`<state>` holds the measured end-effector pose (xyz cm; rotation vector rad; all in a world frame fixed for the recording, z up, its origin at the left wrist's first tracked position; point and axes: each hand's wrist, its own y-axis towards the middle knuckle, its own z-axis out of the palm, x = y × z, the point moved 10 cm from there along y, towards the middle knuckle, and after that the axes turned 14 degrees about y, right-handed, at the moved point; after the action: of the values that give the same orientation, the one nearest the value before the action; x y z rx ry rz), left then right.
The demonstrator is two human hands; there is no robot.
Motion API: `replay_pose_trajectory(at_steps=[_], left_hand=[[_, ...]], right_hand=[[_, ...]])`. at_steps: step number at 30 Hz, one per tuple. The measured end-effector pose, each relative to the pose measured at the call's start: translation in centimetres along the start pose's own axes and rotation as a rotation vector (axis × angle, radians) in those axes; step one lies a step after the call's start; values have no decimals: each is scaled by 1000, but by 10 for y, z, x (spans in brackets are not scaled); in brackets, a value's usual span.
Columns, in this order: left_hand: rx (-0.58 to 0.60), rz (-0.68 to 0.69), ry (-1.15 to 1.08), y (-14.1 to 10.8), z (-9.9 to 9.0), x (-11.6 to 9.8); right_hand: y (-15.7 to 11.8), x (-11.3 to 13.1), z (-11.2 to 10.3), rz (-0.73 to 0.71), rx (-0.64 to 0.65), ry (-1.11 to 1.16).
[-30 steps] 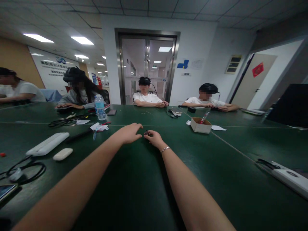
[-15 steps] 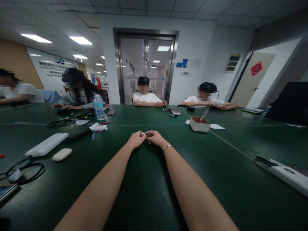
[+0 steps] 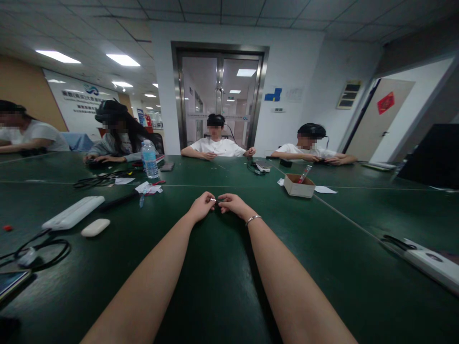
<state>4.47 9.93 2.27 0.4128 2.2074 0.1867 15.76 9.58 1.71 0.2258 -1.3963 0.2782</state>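
Over the middle of the green table (image 3: 222, 267), my left hand (image 3: 201, 209) is closed, with thumb and fingers pinching a small silver-and-dark object (image 3: 213, 200). Its exact kind is too small to make out. My right hand (image 3: 234, 205), which has a silver bracelet (image 3: 253, 219) at the wrist, pinches at the dark right end of the same object. The fingertips of both hands are close together and partly hide it.
Left of my arms are a white case (image 3: 95, 228), a white power bank (image 3: 73, 212), a coiled cable (image 3: 53, 255) and a water bottle (image 3: 149, 160). Ahead right stands a small open box (image 3: 299, 189); a white device (image 3: 433, 263) lies far right. Several people sit across.
My fingertips have drawn slightly apart, showing more of the small object between them. Across the table, the person in the middle has moved their hands apart. The view has shifted slightly.
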Motion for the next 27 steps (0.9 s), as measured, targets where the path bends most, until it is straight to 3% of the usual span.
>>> replay_pose_trajectory(at_steps=[7,13,20,27], left_hand=[[11,-49,-130,0,1,2],[46,-55,36,-2,3,4],[-57,-35,274,-1,-11,1],[-43,-129,254,-2,-12,9]], right_hand=[[-1,-3,-9,-4,-41,239],[-2,1,-7,-49,41,286],[-5,2,-5,-25,93,330],[-5,1,-6,-9,79,344]])
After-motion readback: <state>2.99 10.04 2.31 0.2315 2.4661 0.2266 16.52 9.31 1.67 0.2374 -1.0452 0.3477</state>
